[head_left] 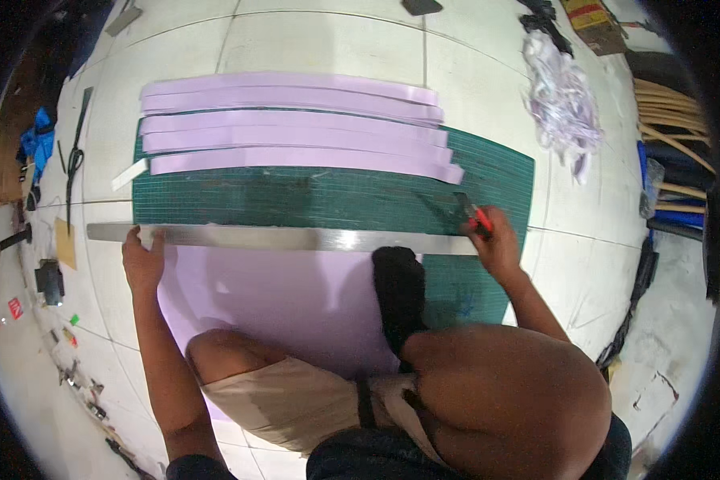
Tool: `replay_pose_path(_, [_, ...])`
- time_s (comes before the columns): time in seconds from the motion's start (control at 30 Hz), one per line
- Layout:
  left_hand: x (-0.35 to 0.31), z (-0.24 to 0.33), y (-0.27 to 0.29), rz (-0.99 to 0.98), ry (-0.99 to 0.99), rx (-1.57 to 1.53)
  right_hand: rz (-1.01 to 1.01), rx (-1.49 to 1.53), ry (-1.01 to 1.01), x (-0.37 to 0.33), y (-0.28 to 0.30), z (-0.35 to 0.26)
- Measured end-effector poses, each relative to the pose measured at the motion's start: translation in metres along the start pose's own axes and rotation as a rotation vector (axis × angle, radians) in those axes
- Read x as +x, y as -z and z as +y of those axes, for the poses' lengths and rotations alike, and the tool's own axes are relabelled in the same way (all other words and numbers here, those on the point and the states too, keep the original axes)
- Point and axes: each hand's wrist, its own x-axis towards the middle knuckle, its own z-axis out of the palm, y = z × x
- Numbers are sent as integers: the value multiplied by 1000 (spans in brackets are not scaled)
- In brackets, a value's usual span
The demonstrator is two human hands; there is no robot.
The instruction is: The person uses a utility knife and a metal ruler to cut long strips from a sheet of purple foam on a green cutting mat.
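A long metal ruler (pixel 296 238) lies across the green cutting mat (pixel 360 196), along the far edge of a lilac sheet (pixel 272 292). My left hand (pixel 143 260) holds the ruler near its left end, fingertips on the metal. At the ruler's right end, my right hand (pixel 496 248) is closed round a red-and-black utility knife (pixel 480 222), its tip pointing away from me. My foot in a black sock (pixel 399 288) rests on the sheet against the ruler's near edge. Beyond the ruler, several lilac strips (pixel 296 124) lie side by side, partly on the mat.
White floor tiles (pixel 320 48) surround the mat. A heap of thin pale offcuts (pixel 560 96) lies at the far right, near rolled materials (pixel 672 120). Black scissors (pixel 75 160) and a small dark block (pixel 50 282) are at the left.
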Motion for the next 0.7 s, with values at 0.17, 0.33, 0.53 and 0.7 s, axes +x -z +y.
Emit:
replay_pose_path(0.17, [-29, 7, -24, -38, -130, 28, -108, -46, 70, -29, -25, 17])
replay_pose_path(0.33, [-37, 0, -28, -21, -99, -1, 47, -41, 350, -26, -36, 12])
replay_pose_path(0.53, [-42, -6, -36, 101, -164, -218, -117, 70, 232, -17, -39, 34])
replay_pose_path(0.7, [-59, -15, -31, 141, -29, -374, -189, 226, 147, -34, -41, 15])
